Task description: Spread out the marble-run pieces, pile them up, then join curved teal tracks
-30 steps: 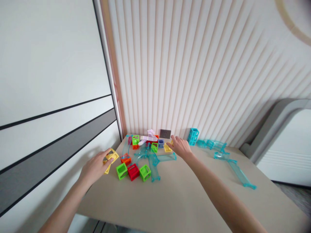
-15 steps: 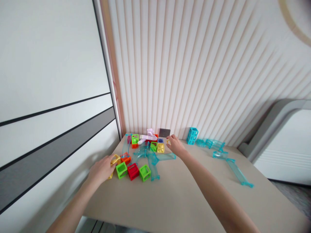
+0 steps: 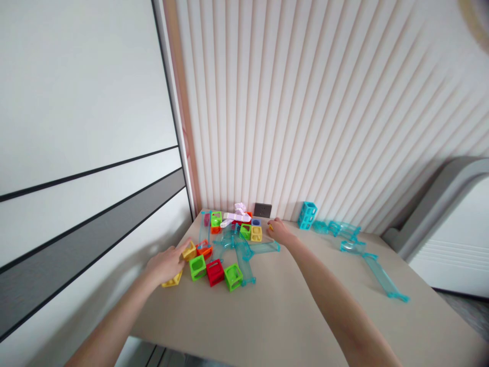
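The beige worktop carries clear teal track pieces and coloured hollow cubes. The left hand sets yellow cubes down at the near left of the pile, fingers curled on them. The right hand pinches a small yellow piece near the back wall. Likely sorting; placing needs a careful release. No writing is legible.

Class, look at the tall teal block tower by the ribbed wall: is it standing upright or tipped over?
Upright. The teal tower stands on end on the table, taller than wide, its open frames stacked one above another beside the wall.
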Available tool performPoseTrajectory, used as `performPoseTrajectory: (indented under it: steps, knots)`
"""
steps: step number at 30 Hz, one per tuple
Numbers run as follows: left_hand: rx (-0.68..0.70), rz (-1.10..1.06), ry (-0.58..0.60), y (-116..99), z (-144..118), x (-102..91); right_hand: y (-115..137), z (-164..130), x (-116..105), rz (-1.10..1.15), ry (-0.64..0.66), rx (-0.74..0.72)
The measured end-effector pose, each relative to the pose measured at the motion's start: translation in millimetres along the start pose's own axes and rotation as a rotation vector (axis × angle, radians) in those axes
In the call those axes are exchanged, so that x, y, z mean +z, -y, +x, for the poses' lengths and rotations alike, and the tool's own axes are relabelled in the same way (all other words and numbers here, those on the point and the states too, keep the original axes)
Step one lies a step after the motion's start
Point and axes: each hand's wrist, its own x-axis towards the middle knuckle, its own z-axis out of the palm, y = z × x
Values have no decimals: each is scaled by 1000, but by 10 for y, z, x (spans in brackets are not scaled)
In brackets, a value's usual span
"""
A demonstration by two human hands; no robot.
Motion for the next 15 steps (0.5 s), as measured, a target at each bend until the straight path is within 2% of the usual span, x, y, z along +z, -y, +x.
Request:
performPoseTrajectory:
  steps: [2,5,10,12,15]
  knots:
    - [16,-58,5,34,-20,-22,-35,-12,13,-15,8,25]
    - [9,-90,-51,109,-74,-47,-83,-40,4,-18,14,44]
    - [-34,-122,-221,191,-97,-239,-90,-7,-62,19,-17,44]
    - [-39,-156,-316,165,-13,-386,-59,44,-76,33,-31,57]
    - [-32,-183,-426,69,250,-574,26,135,-55,50,-55,92]
